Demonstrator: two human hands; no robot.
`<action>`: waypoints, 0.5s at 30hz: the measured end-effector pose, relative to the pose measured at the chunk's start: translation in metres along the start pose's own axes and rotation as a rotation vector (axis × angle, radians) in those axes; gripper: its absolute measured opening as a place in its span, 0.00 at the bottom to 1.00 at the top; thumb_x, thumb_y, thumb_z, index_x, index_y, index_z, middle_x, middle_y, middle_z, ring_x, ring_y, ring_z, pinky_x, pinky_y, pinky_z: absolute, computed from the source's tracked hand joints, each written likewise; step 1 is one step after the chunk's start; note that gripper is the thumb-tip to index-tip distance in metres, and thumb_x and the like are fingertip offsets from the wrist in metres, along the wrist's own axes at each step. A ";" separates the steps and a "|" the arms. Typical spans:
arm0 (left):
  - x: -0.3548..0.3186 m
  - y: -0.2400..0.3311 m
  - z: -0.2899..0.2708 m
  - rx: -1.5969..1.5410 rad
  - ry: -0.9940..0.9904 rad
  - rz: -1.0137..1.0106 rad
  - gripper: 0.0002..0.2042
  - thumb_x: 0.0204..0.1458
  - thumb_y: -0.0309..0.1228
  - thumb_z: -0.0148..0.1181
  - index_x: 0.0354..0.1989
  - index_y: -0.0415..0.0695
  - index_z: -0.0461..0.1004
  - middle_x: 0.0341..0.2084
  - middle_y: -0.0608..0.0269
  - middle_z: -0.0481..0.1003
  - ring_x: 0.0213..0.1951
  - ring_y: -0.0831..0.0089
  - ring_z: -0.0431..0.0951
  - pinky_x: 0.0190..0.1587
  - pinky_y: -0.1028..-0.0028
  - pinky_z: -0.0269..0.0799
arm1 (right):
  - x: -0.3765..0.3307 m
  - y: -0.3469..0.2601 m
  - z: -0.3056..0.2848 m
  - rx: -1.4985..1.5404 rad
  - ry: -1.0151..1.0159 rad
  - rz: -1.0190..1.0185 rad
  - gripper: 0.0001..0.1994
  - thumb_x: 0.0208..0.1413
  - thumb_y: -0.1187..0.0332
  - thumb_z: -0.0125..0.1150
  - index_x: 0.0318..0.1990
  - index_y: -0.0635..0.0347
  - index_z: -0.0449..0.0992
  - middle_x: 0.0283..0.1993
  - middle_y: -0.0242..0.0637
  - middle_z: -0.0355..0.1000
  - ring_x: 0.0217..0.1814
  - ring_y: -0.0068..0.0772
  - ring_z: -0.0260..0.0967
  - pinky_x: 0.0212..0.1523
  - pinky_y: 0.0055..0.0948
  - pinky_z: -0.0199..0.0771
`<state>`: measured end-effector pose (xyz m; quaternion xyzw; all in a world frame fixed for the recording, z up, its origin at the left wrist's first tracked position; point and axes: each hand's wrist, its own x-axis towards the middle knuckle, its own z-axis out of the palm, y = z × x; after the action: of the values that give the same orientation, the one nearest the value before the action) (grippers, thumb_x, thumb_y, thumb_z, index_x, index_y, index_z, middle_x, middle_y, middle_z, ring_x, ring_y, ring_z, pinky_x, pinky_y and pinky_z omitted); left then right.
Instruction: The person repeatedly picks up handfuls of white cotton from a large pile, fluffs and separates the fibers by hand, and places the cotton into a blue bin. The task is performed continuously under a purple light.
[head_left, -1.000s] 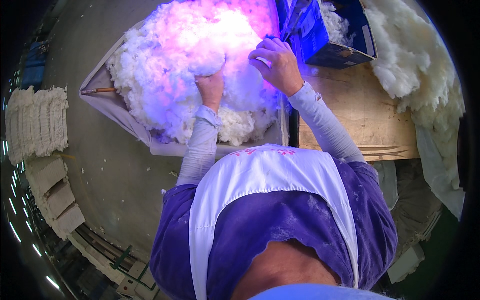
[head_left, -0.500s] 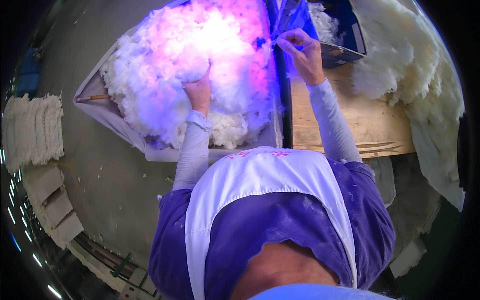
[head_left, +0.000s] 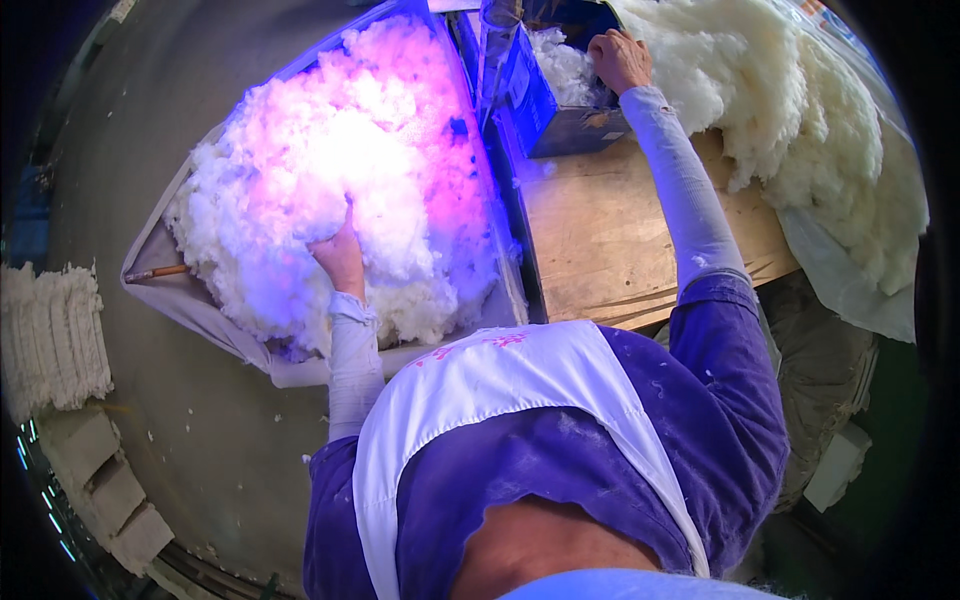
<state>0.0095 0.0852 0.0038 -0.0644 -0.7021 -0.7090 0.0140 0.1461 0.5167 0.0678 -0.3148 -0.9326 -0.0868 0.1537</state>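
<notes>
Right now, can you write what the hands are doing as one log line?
left hand: pressed into lit white fluff pile | right hand: at blue box holding fluff | wooden board: between

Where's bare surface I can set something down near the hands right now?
Free: the wooden board, bare between the blue box, the lit white fibre pile and the cream fleece heap; the right forearm crosses above it. Crowded: the tray under the fibre pile, where the left hand is buried, and the box, where the right hand reaches.

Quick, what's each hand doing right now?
Left hand: fingers buried in the white fluffy fibre pile; grip cannot be told.
Right hand: curled over the blue box.
</notes>
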 end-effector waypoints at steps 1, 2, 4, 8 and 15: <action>-0.001 0.001 0.000 0.023 0.021 -0.058 0.26 0.39 0.20 0.67 0.49 0.32 0.64 0.46 0.54 0.69 0.47 0.69 0.70 0.52 0.70 0.64 | -0.001 0.005 0.004 0.018 -0.035 -0.001 0.08 0.49 0.65 0.50 0.31 0.45 0.78 0.35 0.29 0.71 0.47 0.33 0.66 0.47 0.38 0.62; -0.002 0.002 0.000 0.020 0.007 -0.012 0.26 0.39 0.21 0.67 0.49 0.32 0.64 0.46 0.54 0.69 0.47 0.69 0.70 0.52 0.71 0.64 | -0.002 0.008 0.007 0.044 -0.054 -0.022 0.09 0.49 0.65 0.50 0.33 0.45 0.78 0.36 0.30 0.72 0.48 0.34 0.66 0.48 0.38 0.62; -0.004 0.004 0.001 -0.003 0.021 0.050 0.25 0.39 0.21 0.66 0.48 0.32 0.64 0.46 0.54 0.70 0.47 0.69 0.70 0.51 0.71 0.64 | -0.002 0.014 0.006 0.225 -0.054 0.029 0.09 0.47 0.65 0.52 0.35 0.44 0.78 0.38 0.32 0.72 0.50 0.36 0.65 0.49 0.38 0.62; -0.005 0.002 0.002 -0.058 0.010 0.027 0.22 0.40 0.21 0.66 0.45 0.32 0.68 0.44 0.56 0.72 0.45 0.70 0.71 0.50 0.71 0.65 | -0.008 0.009 -0.019 0.125 0.230 0.030 0.10 0.47 0.65 0.54 0.37 0.45 0.78 0.38 0.35 0.72 0.48 0.39 0.67 0.48 0.39 0.64; -0.005 -0.019 0.004 -0.073 -0.068 0.006 0.19 0.40 0.26 0.68 0.41 0.40 0.69 0.25 0.71 0.69 0.19 0.84 0.65 0.19 0.81 0.61 | -0.051 -0.090 -0.060 0.850 0.264 -0.219 0.11 0.45 0.72 0.62 0.39 0.59 0.77 0.33 0.32 0.72 0.30 0.21 0.68 0.35 0.20 0.68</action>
<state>0.0127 0.0894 -0.0153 -0.0909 -0.6758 -0.7314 -0.0100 0.1434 0.4020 0.1005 -0.1097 -0.8856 0.2485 0.3767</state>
